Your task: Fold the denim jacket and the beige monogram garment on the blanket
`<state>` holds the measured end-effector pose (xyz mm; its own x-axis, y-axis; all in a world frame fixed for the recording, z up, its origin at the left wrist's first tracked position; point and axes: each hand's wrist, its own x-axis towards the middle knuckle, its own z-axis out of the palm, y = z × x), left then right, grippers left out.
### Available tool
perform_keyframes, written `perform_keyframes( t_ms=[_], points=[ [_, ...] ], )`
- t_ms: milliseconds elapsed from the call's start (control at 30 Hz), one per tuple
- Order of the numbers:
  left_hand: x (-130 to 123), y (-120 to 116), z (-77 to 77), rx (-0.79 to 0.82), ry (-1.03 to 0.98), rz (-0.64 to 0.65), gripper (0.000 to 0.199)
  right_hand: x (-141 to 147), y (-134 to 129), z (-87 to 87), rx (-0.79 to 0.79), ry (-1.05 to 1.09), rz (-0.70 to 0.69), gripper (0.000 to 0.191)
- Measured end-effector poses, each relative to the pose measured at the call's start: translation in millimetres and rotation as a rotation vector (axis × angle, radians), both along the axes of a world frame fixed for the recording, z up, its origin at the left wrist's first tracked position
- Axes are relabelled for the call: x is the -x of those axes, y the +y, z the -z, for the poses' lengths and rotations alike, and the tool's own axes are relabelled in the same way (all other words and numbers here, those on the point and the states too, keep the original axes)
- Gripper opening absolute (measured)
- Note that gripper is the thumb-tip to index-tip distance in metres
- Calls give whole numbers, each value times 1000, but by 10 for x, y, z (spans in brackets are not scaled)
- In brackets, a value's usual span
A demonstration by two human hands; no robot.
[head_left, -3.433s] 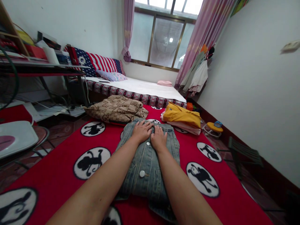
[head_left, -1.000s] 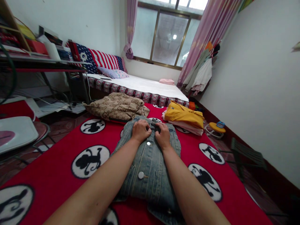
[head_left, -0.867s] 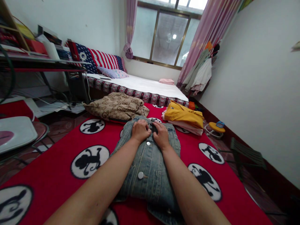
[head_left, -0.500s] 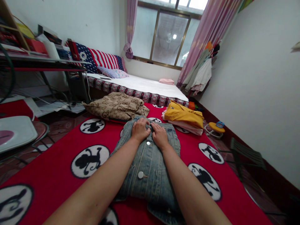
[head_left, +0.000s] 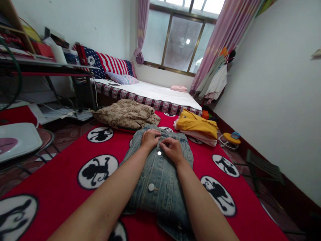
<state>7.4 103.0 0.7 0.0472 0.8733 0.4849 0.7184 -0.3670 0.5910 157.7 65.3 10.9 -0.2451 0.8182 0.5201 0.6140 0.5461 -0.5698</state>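
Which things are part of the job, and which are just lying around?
Part of the job:
Denim garment, being handled
Red blanket, underneath
Perhaps the brown patterned garment and yellow folded garment, on the same blanket

Just lying about, it seems:
Pillow
Pink folded cloth
Yellow stool
Green chair

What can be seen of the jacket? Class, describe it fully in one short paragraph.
The jacket looks like faded blue-grey denim, with stitched seams and two pale round buttons clearly visible on its front. It lies front up on the red cloth, apparently folded narrow, with an uneven near edge. The left hand rests on its far part; the right hand, fingers bent, seems to touch it near the farther button. Some parts are hidden.
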Motion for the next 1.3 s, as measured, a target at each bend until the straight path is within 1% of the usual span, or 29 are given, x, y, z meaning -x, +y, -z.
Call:
perform_keyframes(
  t_ms=[67,133,200,267,367,467,633,767,800,833,867,900,967,1000,1033,1067,1133,1200,1300],
  points=[
    [7,10,3,5,-9,4,17,-19,-83,-51,42,67,-16,20],
    [12,13,3,10,-15,6,17,-34,-154,-92,71,90,-44,24],
    [14,12,-1,16,-20,5,17,-34,-222,-118,110,34,-110,27],
    [14,11,-3,20,-23,3,17,-17,-294,-131,140,-67,-175,25],
    [14,16,-2,23,-25,0,17,28,-419,-141,141,-192,-214,22],
    [16,25,2,26,-25,3,17,77,-546,-152,120,-238,-254,28],
    [24,36,5,30,-25,4,16,149,-674,-163,139,-194,-410,32],
    [30,41,10,29,-23,5,17,161,-669,-148,260,-93,-484,31],
    [30,43,12,29,-23,4,17,162,-660,-139,279,-70,-477,31],
    [29,45,16,28,-24,3,17,165,-649,-127,270,-50,-437,32],
    [29,46,19,28,-25,3,17,170,-637,-113,227,-26,-357,32],
    [28,48,23,28,-27,3,17,177,-625,-98,161,-1,-248,30],
    [26,49,29,28,-32,9,18,195,-602,-68,45,14,-44,18],
    [26,49,30,27,-35,11,18,203,-593,-57,29,-11,-5,17],
    [26,48,31,25,-37,13,18,209,-586,-48,45,-54,-21,24],
    [27,47,30,24,-39,14,18,213,-582,-43,81,-102,-79,29],
    [29,43,27,20,-41,14,17,211,-582,-44,167,-134,-218,28],
    [33,38,22,16,-37,16,16,206,-597,-54,244,-47,-284,23],
    [37,28,17,5,-27,18,17,199,-634,-68,360,108,-293,29]
  ],
)
